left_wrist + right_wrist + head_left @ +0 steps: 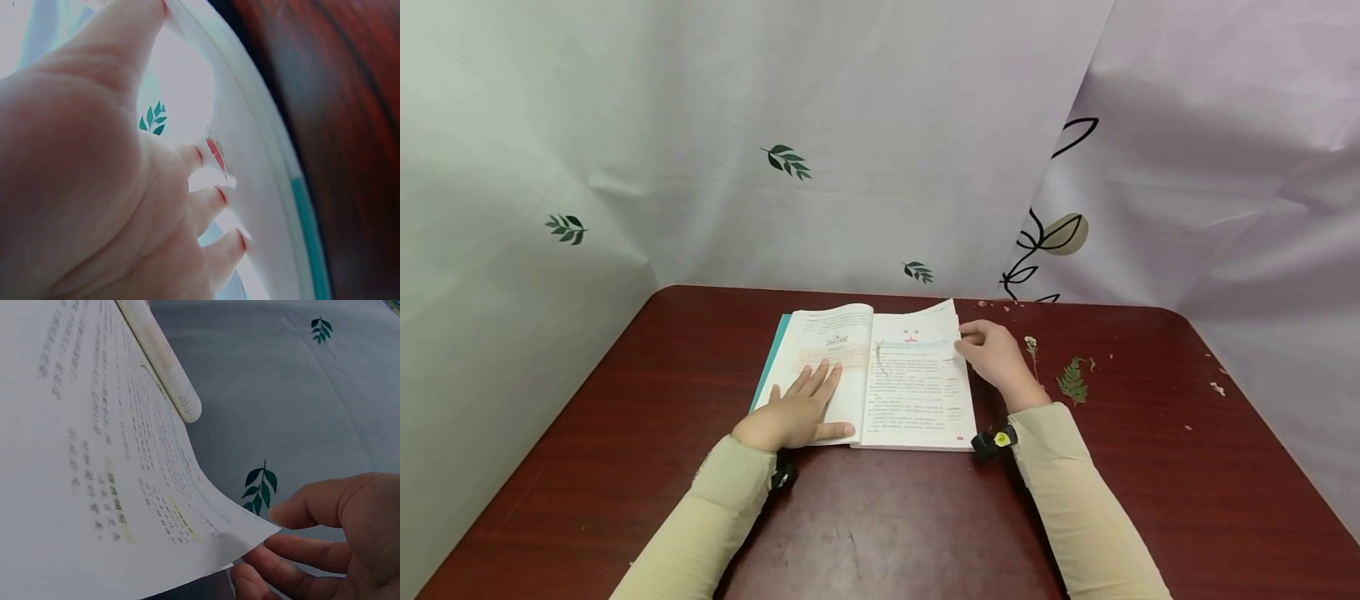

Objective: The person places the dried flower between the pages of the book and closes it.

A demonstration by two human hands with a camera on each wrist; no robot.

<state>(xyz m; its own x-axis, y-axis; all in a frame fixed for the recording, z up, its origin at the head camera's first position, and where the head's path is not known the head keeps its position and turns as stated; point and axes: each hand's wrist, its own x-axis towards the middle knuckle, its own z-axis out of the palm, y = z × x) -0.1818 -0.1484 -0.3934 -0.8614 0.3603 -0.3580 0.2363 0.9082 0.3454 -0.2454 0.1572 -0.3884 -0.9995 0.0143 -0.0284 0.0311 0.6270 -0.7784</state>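
On the desk [910, 517]: an open book [868, 402] is lying near the middle, its teal cover [775, 350] showing along the left edge.
Left hand [793, 415]: is resting on the left page [835, 325], fingers straight and spread.
Right hand [997, 357]: is pinching the right page [917, 396] near its raised upper outer corner, thumb against fingers.
Green sprig [878, 354]: is lying on the right page, just beside the spine.
Fern leaf [1072, 382] and white flower [1031, 342]: are lying near the right wrist.
Pale cloth [865, 225]: is hanging behind, leaf-printed.
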